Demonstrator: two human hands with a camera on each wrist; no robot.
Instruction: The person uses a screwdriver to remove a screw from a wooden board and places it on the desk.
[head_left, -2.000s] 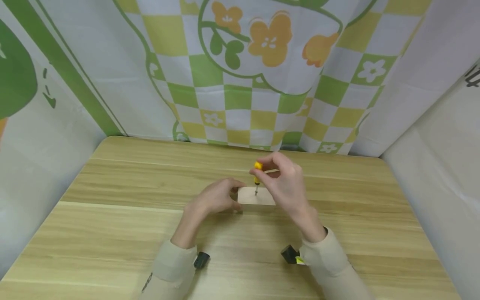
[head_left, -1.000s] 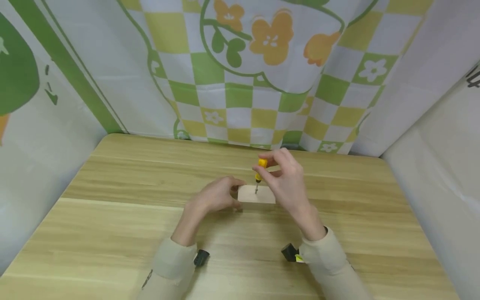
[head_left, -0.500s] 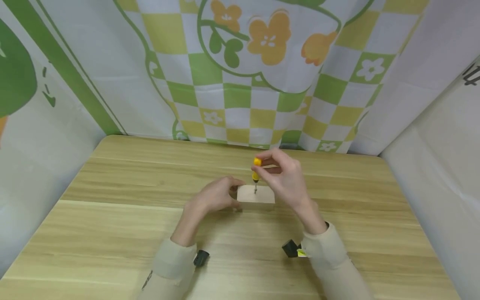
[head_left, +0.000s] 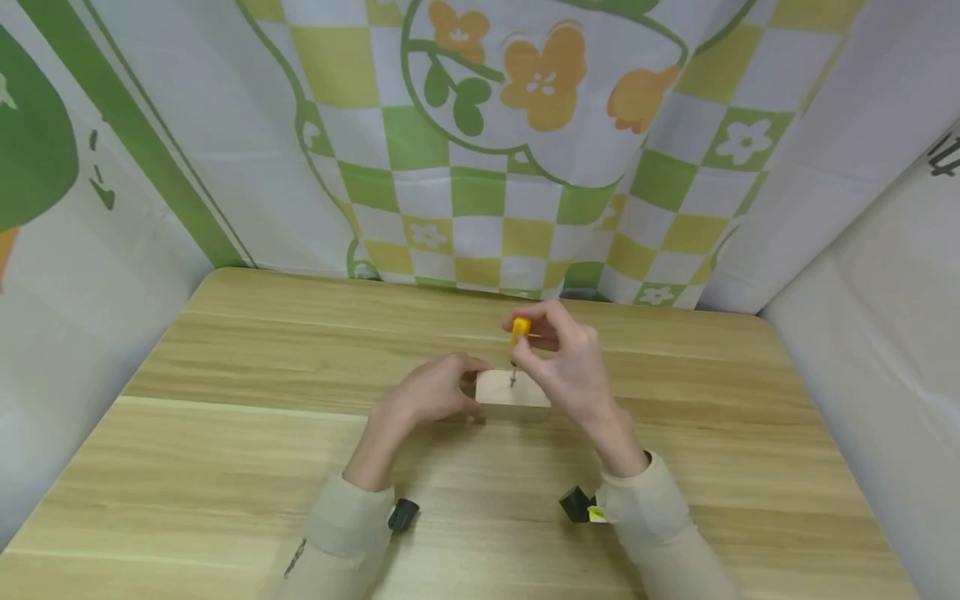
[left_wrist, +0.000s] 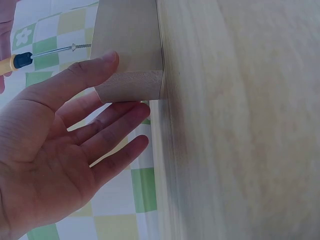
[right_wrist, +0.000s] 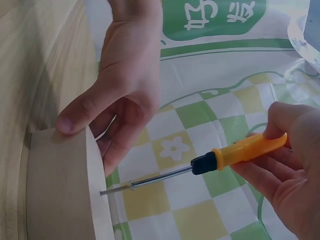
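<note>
A pale wooden block (head_left: 498,392) stands on the tabletop, gripped at its left end by my left hand (head_left: 431,392). In the left wrist view the thumb lies on the block's (left_wrist: 130,45) near face and the fingers reach behind it. My right hand (head_left: 573,358) pinches the yellow handle of a screwdriver (right_wrist: 245,152) between thumb and fingers. The screwdriver's shaft points down to a screw (right_wrist: 117,189), whose tip meets the block's top face. Most of the screw's thread shows above the wood.
The wood-grain table (head_left: 247,467) stretches out around the hands. A checked, flower-printed curtain (head_left: 480,200) hangs along its back edge, with pale cloth at both sides. Black wrist cameras (head_left: 403,516) sit by the sleeves.
The right thumb and fingers have shifted round the screwdriver handle, which wavers slightly in tilt. The left hand and block stay in place.
</note>
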